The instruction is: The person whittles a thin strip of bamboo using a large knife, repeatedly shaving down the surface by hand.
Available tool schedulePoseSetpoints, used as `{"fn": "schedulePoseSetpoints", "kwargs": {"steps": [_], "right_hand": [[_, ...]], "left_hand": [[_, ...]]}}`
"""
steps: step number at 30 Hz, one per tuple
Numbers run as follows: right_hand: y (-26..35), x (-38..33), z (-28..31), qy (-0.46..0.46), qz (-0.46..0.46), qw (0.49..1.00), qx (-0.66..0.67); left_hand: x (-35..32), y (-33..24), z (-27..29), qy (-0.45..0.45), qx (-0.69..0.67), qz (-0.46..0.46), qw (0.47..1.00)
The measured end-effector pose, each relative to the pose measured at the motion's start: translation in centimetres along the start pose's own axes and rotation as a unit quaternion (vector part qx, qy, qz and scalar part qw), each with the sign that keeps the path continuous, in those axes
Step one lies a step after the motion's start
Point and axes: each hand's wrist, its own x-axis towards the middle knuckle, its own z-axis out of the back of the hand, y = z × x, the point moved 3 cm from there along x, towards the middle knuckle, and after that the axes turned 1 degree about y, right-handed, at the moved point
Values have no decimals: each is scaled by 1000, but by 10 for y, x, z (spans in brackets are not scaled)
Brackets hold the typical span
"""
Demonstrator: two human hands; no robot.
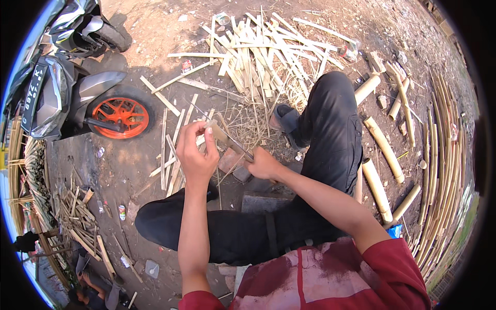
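My left hand (197, 155) is raised in front of me, its thumb and fingers pinched on one end of a short pale bamboo piece (221, 135). My right hand (265, 165) is wrapped round the handle of a knife (241, 146). The thin blade points up and to the left, lying along the bamboo piece; whether its edge is cutting in, I cannot tell. Beneath the hands, a brick (230, 160) lies on the ground between my legs.
Split bamboo strips (263, 51) are heaped ahead. Cut bamboo poles (383, 147) lie at the right, beside long thin strips (444, 170). A motorcycle with an orange wheel (123, 118) stands at the left. Another person (95, 289) is at the lower left.
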Motion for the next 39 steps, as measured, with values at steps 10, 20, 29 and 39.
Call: {"fn": "schedulePoseSetpoints", "kwargs": {"steps": [10,20,29,39], "right_hand": [[-27,34,-4,-18,34,978,-207],[-94,33,-52,-65,-62,982,-164],[-89,42,-61,-21,-56,998,-30],[-96,64,-48,14,-32,972,-231]], "left_hand": [[-13,24,23,-18,29,54,998],[-21,26,10,-58,-10,80,995],[-25,61,22,-92,-39,147,984],[-22,61,33,-113,10,173,978]]}}
